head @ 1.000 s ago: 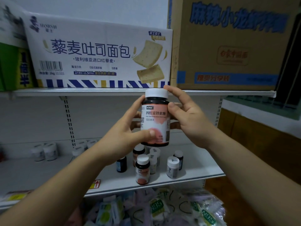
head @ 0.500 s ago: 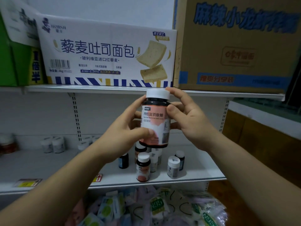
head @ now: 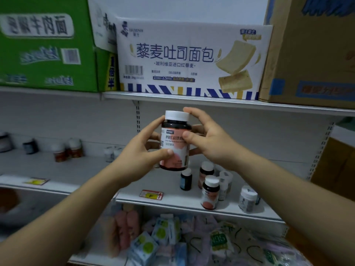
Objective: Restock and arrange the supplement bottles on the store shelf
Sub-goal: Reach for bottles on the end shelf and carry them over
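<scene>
While the left hand [head: 143,150] and right hand [head: 209,143] both grip the bottle [head: 174,141] upright above the shelf [head: 169,200], it should go down label-forward beside the matching bottle [head: 210,191].

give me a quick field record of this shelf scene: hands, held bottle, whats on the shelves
left hand: grips the held bottle's label, thumb in front
right hand: on the bottle's cap and upper side
held bottle: dark, white cap, pink label, upright, in the air above the shelf
middle shelf: matching pink bottle, small blue bottle, white bottle
top shelf: bread carton, green carton, brown carton
below: packets, blurred
</scene>
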A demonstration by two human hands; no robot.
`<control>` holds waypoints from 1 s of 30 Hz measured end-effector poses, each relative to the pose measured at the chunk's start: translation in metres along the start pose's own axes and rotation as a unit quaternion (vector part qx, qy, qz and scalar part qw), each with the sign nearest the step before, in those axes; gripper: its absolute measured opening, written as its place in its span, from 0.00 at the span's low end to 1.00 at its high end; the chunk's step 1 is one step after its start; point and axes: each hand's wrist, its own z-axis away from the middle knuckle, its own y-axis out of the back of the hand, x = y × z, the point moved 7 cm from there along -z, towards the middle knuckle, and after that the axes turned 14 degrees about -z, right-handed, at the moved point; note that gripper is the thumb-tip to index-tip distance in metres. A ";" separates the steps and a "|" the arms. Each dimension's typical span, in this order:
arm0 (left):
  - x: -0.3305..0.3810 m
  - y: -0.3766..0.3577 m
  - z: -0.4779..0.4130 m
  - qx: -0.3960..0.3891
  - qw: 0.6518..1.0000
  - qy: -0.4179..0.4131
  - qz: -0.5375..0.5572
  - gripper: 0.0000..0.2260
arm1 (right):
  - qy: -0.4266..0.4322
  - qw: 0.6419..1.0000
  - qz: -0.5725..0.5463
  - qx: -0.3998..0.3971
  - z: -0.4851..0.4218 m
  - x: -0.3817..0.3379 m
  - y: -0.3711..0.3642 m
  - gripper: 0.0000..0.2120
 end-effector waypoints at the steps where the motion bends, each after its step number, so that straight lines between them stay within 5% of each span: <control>1: -0.007 0.016 0.005 0.008 1.000 0.001 -0.007 0.33 | 0.002 1.000 0.000 -0.009 -0.008 0.001 -0.017 0.22; 16: -0.148 0.293 0.100 0.099 0.987 0.110 -0.063 0.29 | -0.006 0.988 -0.086 -0.127 -0.145 0.053 -0.316 0.23; 30: -0.301 0.453 0.076 0.151 0.964 0.190 -0.106 0.30 | -0.016 0.979 -0.090 -0.182 -0.318 0.149 -0.468 0.24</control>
